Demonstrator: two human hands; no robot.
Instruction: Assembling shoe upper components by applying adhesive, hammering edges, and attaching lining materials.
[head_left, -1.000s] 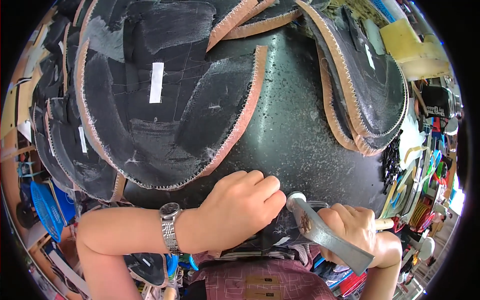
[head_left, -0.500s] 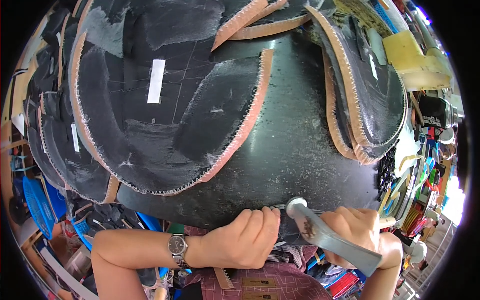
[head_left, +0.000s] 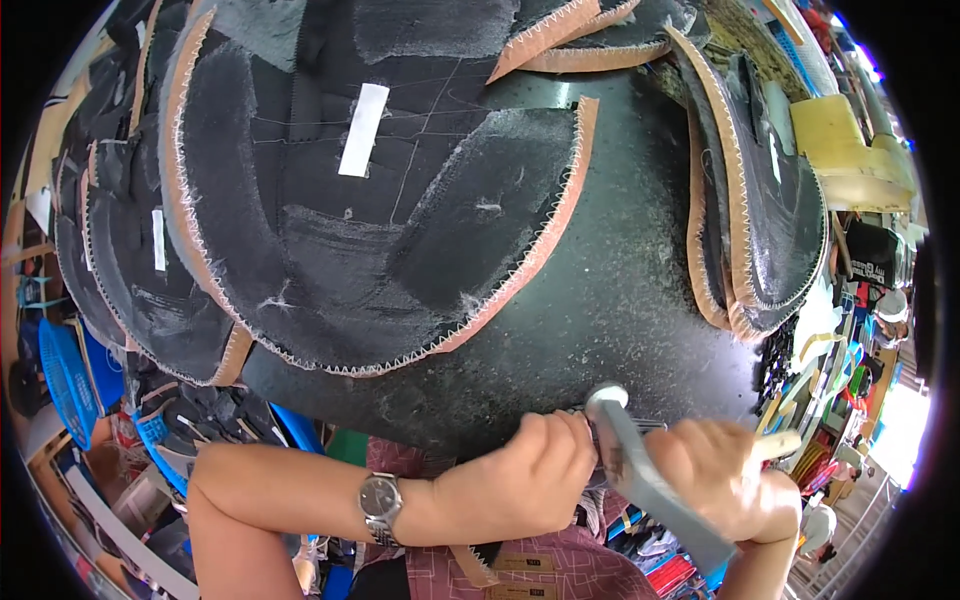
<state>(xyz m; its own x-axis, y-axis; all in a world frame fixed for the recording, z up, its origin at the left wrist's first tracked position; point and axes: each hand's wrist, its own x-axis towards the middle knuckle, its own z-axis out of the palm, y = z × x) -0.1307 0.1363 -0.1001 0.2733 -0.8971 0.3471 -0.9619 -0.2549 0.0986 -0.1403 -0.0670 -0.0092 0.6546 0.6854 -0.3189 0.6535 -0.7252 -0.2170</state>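
Note:
At the near edge of the dark work surface [head_left: 640, 345], my right hand [head_left: 715, 470] is closed round a shoemaker's hammer [head_left: 655, 480]. Its round face points up and away, and its broad flat end comes down toward my lap. A pale handle end [head_left: 778, 443] sticks out past my fist, which is smeared by motion. Close beside the hammer face, my left hand [head_left: 530, 475] is a closed fist at the edge. Some dark material shows by its fingertips, but what it grips is hidden. Below the left wrist hangs a brown strip with zigzag stitching [head_left: 472, 567].
A large black shoe upper with brown zigzag-stitched edging [head_left: 330, 275] covers the left of the surface. More stitched uppers [head_left: 770, 235] lie stacked at the right. A yellow block [head_left: 850, 150] stands at the far right. A blue basket [head_left: 68, 385] is at the left.
The view has shifted, so the uppers appear farther right. My right hand and the hammer have moved slightly, the hammer now steeper. The left fist remains beside the hammer face.

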